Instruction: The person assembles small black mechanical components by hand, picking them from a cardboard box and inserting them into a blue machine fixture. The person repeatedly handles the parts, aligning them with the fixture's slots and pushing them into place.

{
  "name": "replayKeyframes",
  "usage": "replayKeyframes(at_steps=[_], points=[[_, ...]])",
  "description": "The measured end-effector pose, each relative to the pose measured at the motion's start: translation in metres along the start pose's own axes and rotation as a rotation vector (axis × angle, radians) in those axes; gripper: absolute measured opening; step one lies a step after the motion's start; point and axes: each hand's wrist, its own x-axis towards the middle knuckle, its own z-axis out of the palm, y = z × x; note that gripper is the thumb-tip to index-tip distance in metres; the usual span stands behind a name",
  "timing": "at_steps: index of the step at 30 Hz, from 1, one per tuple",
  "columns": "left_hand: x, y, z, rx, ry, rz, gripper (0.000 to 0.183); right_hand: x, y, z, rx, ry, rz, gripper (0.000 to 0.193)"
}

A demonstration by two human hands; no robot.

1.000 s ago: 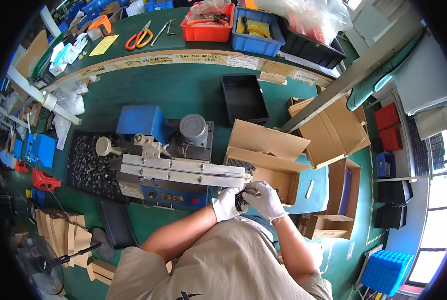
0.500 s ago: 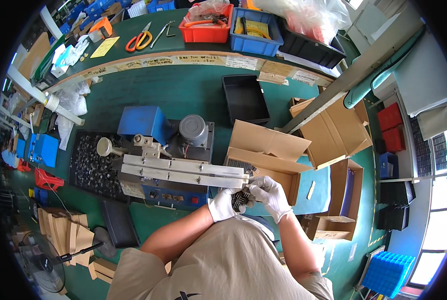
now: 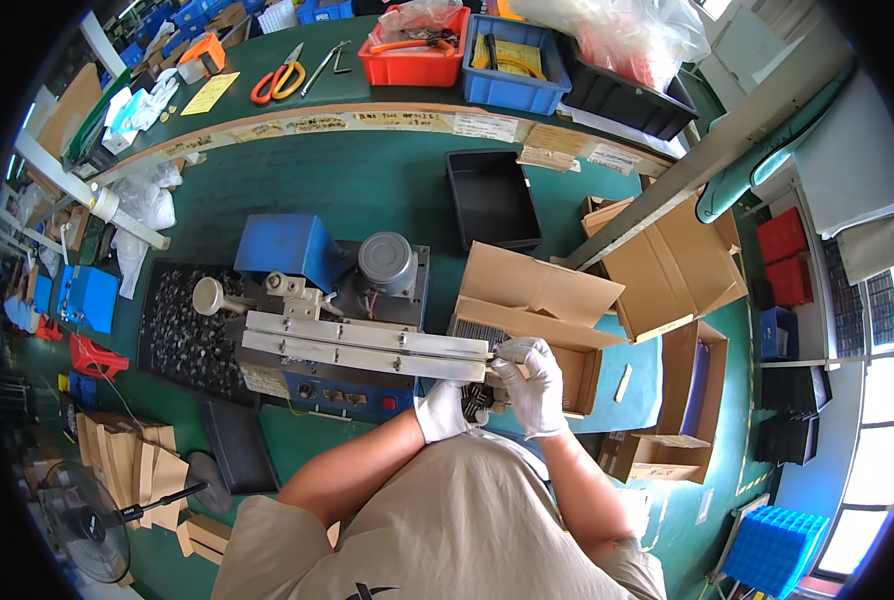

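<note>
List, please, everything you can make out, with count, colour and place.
Machine: one, silver and blue, left of centre
Trays: three, black, around machine
Loose parts: many, mostly black, in leftmost tray
Held parts: several, dark, below machine's right end
Cardboard boxes: several, brown, right of machine
Shelf bins: three, red, blue and black, top
Scissors: one, orange and yellow, upper left
Fan: one, black, lower left
Left hand: one, white-gloved, around held parts
Right hand: one, white-gloved, at machine's right end

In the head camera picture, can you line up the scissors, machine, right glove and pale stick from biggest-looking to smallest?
1. Machine
2. Right glove
3. Scissors
4. Pale stick
</note>
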Motion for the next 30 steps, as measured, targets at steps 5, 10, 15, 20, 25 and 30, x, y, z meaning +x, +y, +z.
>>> replayKeyframes(at_steps=[5, 10, 15, 20, 25, 30], points=[[-0.006, -0.006, 0.020, 0.569, 0.126, 0.342, 0.038, 0.001, -0.011, -0.003, -0.094, 0.057, 0.028, 0.027], [0.008, -0.005, 0.004, -0.082, 0.064, 0.070, 0.048, -0.025, -0.003, -0.021, -0.225, -0.193, -0.059, 0.033], [0.013, -0.007, -0.001, -0.205, 0.029, 0.014, 0.046, -0.028, -0.001, -0.017, -0.482, -0.259, -0.188, 0.031], [0.017, -0.010, -0.018, -0.215, -0.067, 0.029, 0.039, -0.024, -0.002, -0.021, -0.146, -0.109, -0.186, 0.032], [0.013, -0.005, -0.006, -0.014, 0.085, 0.004, 0.033, -0.010, -0.012, -0.037, -0.272, -0.112, -0.051, 0.032], [0.015, -0.005, -0.004, -0.021, 0.100, 0.048, 0.033, 0.010, -0.024, -0.038, -0.472, -0.258, -0.111, 0.039]])
